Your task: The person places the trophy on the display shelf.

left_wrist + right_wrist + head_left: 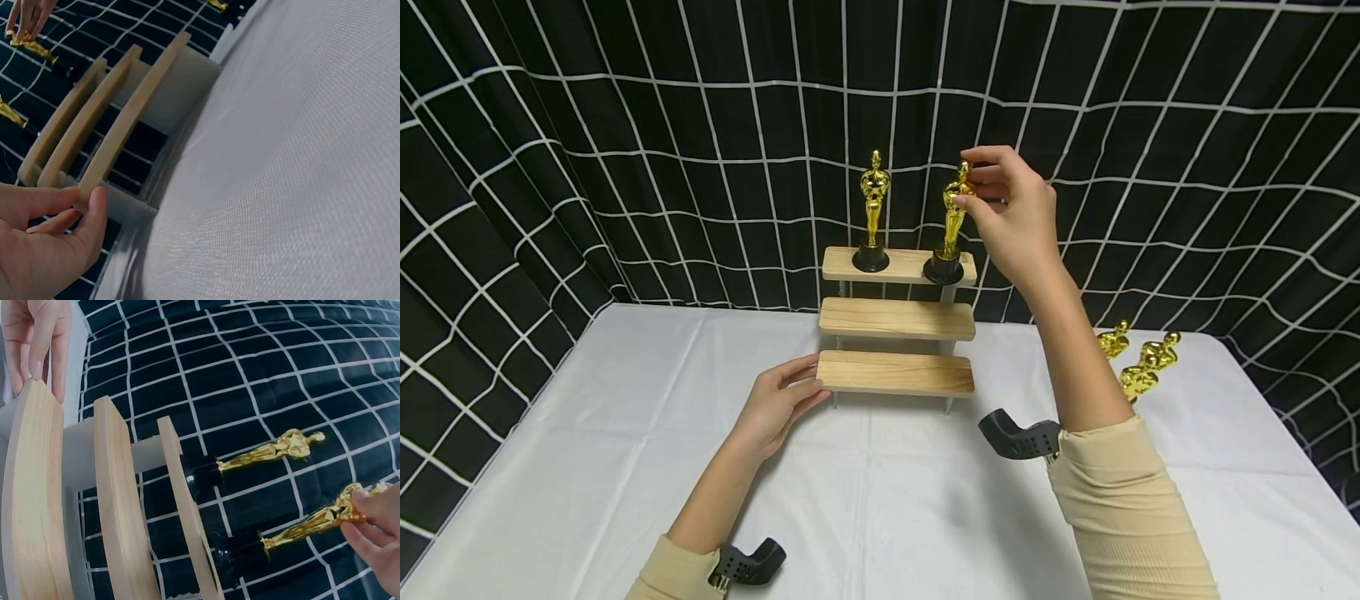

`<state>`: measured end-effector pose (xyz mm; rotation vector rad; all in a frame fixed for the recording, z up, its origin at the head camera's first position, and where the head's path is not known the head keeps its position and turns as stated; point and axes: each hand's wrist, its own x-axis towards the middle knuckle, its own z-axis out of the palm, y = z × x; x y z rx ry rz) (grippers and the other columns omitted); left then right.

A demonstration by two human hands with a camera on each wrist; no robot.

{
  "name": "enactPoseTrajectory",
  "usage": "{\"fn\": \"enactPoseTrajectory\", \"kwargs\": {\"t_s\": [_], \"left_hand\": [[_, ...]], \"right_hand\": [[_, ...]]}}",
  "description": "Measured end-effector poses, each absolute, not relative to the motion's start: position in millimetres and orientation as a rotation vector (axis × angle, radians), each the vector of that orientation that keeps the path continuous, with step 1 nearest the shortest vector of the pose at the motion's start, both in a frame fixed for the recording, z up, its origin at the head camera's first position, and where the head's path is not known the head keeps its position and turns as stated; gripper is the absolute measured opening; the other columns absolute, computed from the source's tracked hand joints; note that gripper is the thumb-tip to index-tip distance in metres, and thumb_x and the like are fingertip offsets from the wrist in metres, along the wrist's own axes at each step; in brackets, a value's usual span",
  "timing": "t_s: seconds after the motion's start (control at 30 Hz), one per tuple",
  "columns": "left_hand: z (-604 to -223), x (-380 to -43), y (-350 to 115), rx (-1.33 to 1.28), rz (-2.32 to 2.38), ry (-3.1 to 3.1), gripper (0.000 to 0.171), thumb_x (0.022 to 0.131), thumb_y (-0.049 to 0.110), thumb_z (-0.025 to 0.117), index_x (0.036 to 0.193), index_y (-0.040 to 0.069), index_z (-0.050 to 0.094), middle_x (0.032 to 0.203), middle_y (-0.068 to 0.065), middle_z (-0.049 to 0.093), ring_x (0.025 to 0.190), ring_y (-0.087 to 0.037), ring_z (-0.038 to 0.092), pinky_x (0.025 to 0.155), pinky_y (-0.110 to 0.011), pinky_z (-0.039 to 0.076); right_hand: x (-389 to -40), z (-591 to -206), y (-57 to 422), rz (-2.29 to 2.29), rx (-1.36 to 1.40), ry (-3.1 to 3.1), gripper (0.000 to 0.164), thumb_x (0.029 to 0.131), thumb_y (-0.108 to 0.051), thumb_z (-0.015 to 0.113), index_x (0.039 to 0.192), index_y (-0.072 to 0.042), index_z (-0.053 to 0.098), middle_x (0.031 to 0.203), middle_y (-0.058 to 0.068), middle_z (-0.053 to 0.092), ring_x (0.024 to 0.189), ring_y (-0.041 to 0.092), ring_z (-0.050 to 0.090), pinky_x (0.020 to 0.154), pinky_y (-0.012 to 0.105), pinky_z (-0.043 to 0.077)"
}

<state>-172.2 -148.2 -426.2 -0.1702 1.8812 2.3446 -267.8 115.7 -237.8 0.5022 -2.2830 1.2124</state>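
Between the right hand's (1011,217) pinching fingers, a second gold statuette (953,218) is settling onto the three-tier wooden shelf (897,320); left fingers (801,385) are steadying its bottom step, with more statuettes (1138,360) waiting.

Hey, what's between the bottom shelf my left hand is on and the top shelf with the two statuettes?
The middle shelf, which stands bare between the bottom shelf and top shelf; the head view shows this best.
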Motion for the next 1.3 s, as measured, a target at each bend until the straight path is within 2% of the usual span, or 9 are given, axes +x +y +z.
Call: {"fn": "enactPoseTrajectory", "kwargs": {"t_s": [0.4,0.6,1.07,1.3], "left_hand": [[-427.2,-173.4,-147.8,-0.173,2.351,1.876,0.051,0.102,-0.014,0.052,0.153,-0.012,0.044,0.147,-0.029,0.045,0.108,-0.017,0.066,0.098,-0.021,0.062],[-426.8,-173.8,-147.8,-0.186,2.338,1.88,0.051,0.102,-0.014,0.052,0.153,-0.01,0.045,0.147,-0.027,0.046,0.107,-0.016,0.066,0.098,-0.02,0.062],[-425.8,-172.3,-148.5,-0.163,2.348,1.877,0.05,0.103,-0.013,0.051,0.153,-0.013,0.044,0.148,-0.031,0.045,0.107,-0.016,0.066,0.099,-0.02,0.062],[-427.1,-173.6,-147.8,-0.172,2.338,1.89,0.05,0.103,-0.014,0.052,0.152,-0.012,0.045,0.147,-0.03,0.047,0.11,-0.018,0.066,0.098,-0.021,0.062]], "right_hand": [[-280.4,-233.8,109.0,1.215,0.529,-2.316,0.039,0.1,0.001,0.07,0.138,-0.004,0.063,0.128,0.022,0.071,0.116,0.034,0.071,0.105,0.043,0.062],[-290.5,-235.1,106.3,1.227,0.501,-2.334,0.039,0.1,0.0,0.07,0.139,-0.005,0.063,0.129,0.022,0.071,0.118,0.034,0.07,0.107,0.042,0.061],[-303.0,-246.0,103.9,1.248,0.474,-2.346,0.043,0.102,0.0,0.067,0.145,-0.005,0.057,0.135,0.022,0.067,0.12,0.036,0.068,0.108,0.043,0.061],[-301.5,-251.5,109.5,1.308,0.438,-2.367,0.058,0.103,-0.005,0.069,0.156,-0.011,0.047,0.14,0.019,0.066,0.121,0.034,0.068,0.107,0.042,0.061]]}}
